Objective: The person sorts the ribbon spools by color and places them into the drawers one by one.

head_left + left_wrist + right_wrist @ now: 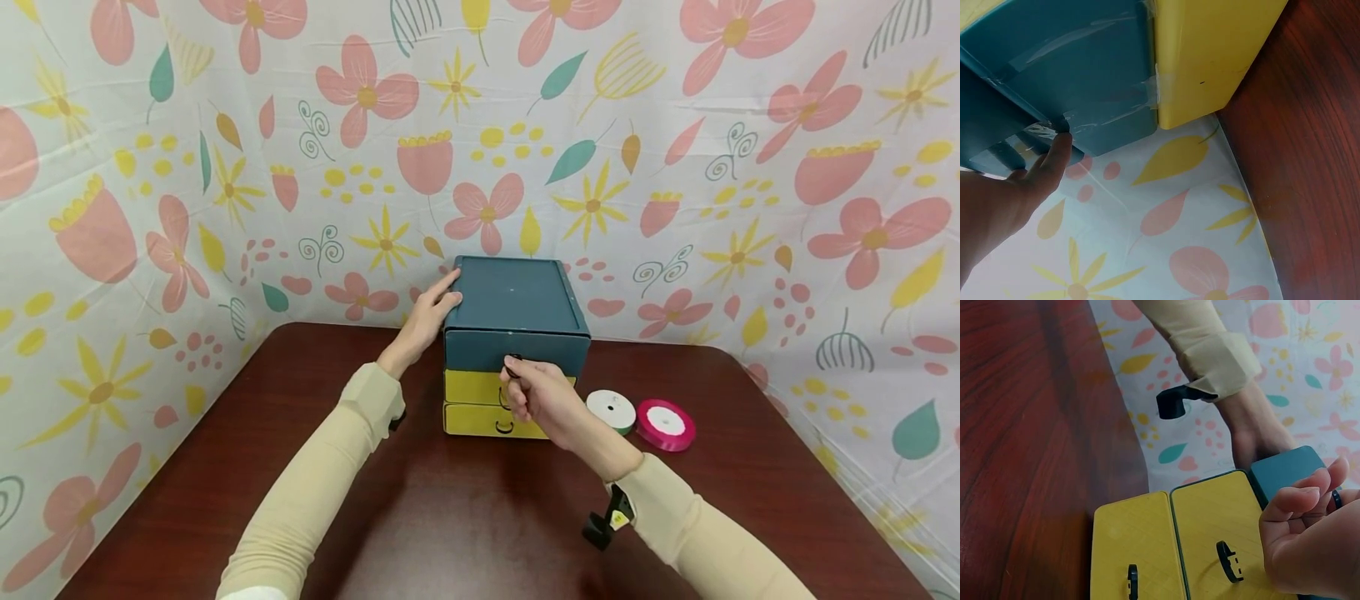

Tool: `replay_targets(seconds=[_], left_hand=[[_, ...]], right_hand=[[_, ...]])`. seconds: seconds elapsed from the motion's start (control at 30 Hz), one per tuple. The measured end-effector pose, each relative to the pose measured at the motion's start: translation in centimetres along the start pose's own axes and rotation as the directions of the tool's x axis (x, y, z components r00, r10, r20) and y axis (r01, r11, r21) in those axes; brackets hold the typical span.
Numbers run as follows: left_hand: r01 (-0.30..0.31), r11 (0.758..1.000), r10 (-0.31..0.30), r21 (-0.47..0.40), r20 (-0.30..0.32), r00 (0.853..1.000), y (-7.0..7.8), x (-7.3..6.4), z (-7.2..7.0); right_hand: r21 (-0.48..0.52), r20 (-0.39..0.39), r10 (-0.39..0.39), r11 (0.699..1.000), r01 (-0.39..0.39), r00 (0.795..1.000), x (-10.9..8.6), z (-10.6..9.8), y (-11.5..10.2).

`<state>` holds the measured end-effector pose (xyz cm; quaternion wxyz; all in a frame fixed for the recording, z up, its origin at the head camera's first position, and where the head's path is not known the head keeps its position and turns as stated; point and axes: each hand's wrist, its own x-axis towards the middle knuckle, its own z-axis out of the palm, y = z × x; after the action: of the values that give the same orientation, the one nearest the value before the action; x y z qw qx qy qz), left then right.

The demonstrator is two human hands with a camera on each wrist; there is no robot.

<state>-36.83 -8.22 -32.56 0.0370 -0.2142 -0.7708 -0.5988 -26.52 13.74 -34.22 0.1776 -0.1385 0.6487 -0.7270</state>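
A small drawer cabinet (510, 292) has a blue top and blue side, with a blue top drawer (480, 350) over two yellow drawers (468, 421). My left hand (424, 321) rests against its upper left edge, fingers extended along the side; the left wrist view shows a fingertip on the taped blue side panel (1097, 81). With thumb and fingers, my right hand (543, 396) pinches the black handle (1336, 499) of the blue drawer. Below it, the yellow drawers carry curved black handles (1227, 562).
Right of the cabinet lie a white ribbon spool (609, 408) and a pink ribbon spool (666, 427) on the dark wooden table (420, 533). A flower-printed cloth (360, 208) stands close behind the cabinet.
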Motion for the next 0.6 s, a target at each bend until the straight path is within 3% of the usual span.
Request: replay_targets(seconds=[0.4,0.6], left_hand=[[0.018,1.000,-0.017,-0.010,0.042,0.999,3.0,-1.6,0.1],[0.007,1.000,-0.007,-0.011,0.031,0.999,1.7,-1.0,0.0]], right_hand=[[-0.018,-0.034,0.000,1.000,0.000,0.999,0.7,-0.1,0.0],[-0.095,0.119,0.068,0.994,-0.057,0.991,0.0,-0.5,1.0]])
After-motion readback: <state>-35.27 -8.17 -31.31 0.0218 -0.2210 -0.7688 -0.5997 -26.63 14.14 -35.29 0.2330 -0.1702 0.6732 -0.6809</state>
